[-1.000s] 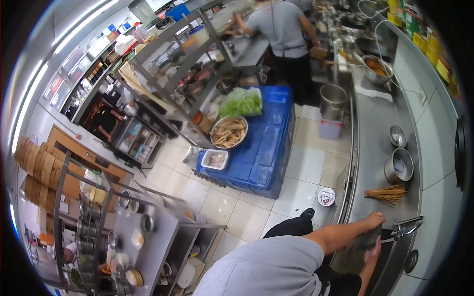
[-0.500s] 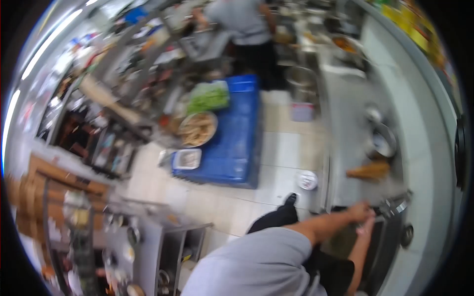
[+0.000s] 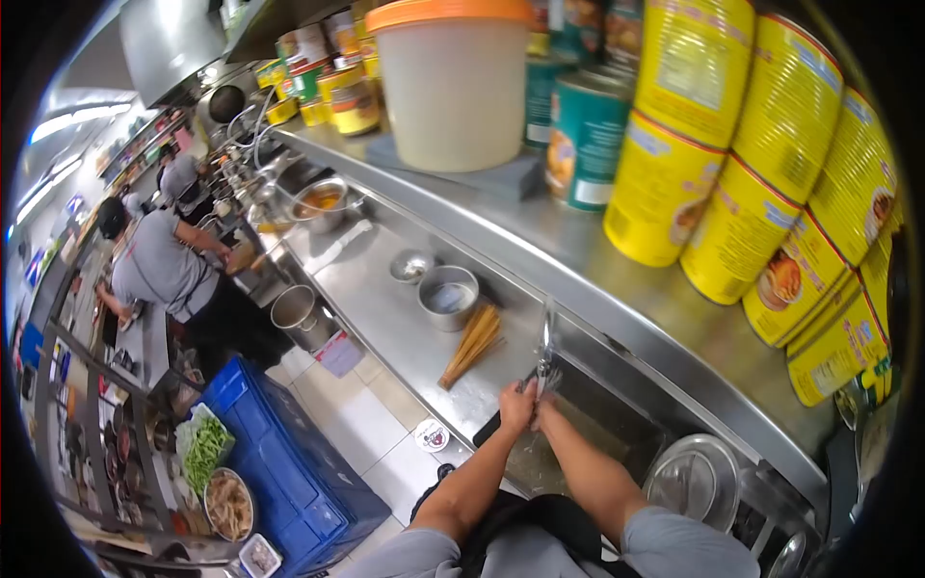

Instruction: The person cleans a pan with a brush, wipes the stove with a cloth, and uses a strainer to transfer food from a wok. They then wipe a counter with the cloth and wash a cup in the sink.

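One tap (image 3: 546,337) at the far edge of one sink (image 3: 617,438). Just below, close together: one left hand (image 3: 517,407) with fingers curled, one right hand (image 3: 545,416) blurred; cannot tell how far open, nor any object held. On the counter (image 3: 385,318) alongside: one bundle of thin sticks (image 3: 472,344), one metal pot (image 3: 448,320), one small bowl (image 3: 398,274). Beyond, one orange-filled pan (image 3: 326,223).

I see a commercial kitchen through the head camera. The steel sink (image 3: 605,424), stacked yellow food cans (image 3: 665,183) and grey-shirted workers (image 3: 157,258) farther along tell me so.
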A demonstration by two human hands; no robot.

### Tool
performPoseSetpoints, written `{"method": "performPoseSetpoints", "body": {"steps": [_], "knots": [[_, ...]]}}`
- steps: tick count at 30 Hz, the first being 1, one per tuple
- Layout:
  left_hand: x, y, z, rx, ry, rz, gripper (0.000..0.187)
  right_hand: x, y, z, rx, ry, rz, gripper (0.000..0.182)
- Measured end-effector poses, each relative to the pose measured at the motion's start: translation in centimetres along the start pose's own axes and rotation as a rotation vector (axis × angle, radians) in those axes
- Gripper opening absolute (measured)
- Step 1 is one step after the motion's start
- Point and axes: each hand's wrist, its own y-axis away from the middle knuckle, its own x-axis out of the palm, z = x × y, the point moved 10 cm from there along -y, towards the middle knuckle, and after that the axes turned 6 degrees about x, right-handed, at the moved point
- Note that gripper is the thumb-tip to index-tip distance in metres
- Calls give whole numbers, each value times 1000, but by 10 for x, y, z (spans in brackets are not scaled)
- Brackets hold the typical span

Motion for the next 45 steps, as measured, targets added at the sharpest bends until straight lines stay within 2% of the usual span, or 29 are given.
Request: {"method": "performPoseSetpoints", "body": {"steps": [3, 5, 7, 9, 11, 12, 15, 16, 17, 19, 20, 21, 22, 23, 25, 27, 28, 29, 30, 32, 34, 35, 37, 39, 40, 41, 42, 44, 45], "knots": [[-16, 12, -30, -91, -110, 109, 44, -8, -16, -7, 32, 29, 127, 38], [2, 12, -41, 145, -109, 381, 55, -17, -55, 7, -50, 172, 313, 33], [17, 7, 11, 279, -438, 554, 48, 6, 37, 36, -102, 289, 119, 32], [2, -9, 5, 72, -278, 374, 46, 3, 58, 35, -118, 537, 31, 40], [15, 5, -49, 161, -176, 244, 46, -22, -43, -17, -30, 13, 188, 42], [22, 14, -66, 249, -166, 159, 48, -32, -50, -26, -12, 10, 162, 42], [21, 17, -45, 306, -270, 201, 46, -24, -37, -32, 95, 0, 248, 45], [18, 13, -15, 62, -472, 289, 45, -27, -25, -25, 136, 4, 187, 41], [19, 9, -2, 64, -464, 292, 45, -26, -2, -15, 176, 4, 125, 37], [32, 13, 36, 41, 83, 332, 51, -22, 39, 18, 96, 59, 87, 38], [44, 22, 36, -17, 167, 525, 51, -23, 22, 33, -77, 295, 221, 40], [36, 19, 25, -25, 163, 531, 51, -16, 17, 37, -247, 529, 355, 43], [31, 18, 14, -103, 178, 577, 48, -10, 40, 47, -429, 618, 325, 40], [29, 18, 9, -176, 196, 617, 45, -13, 56, 47, -418, 617, 325, 40], [24, 7, 11, -196, 439, 460, 32, -9, 82, 42, -349, 855, 426, 32], [8, 21, -11, -627, 1016, 154, 25, -9, 78, 36, -427, 809, 367, 27], [12, 24, 6, -593, 920, 66, 19, -20, 56, 32, -414, 517, 291, 29], [19, 26, 8, -368, 700, 102, 19, -28, 41, 30, -393, 228, 222, 30], [40, 39, 41, -457, 471, 97, 22, -36, 44, 19, -184, 211, -8, 33], [32, 40, 0, -188, 13, 177, 36, -37, 25, -11, -50, -105, 17, 39], [36, 37, 27, -146, -222, 262, 43, -70, -54, -33, -88, 322, -6, 42], [25, 40, 32, -57, -59, 105, 49, -71, -43, -20, -127, 410, -17, 46], [53, 47, 58, 198, -44, 329, 52, -55, 10, 17, -335, 540, 50, 57], [49, 56, 22, -44, -96, 888, 51, -71, 31, 19, -368, 798, 140, 43], [44, 54, 23, -51, -105, 867, 51, -70, 45, 18, -375, 922, 197, 40], [39, 46, 27, -232, 220, 629, 49, -64, 50, 19, -377, 927, 212, 40], [36, 40, 33, -395, 538, 381, 48, -61, 55, 26, -379, 688, 206, 31], [44, 45, 37, -458, 551, 266, 47, -37, 73, 22, -267, 160, 319, 32], [46, 49, 46, -519, 569, 144, 46, -36, 58, 14, -262, 158, 323, 32]]}}
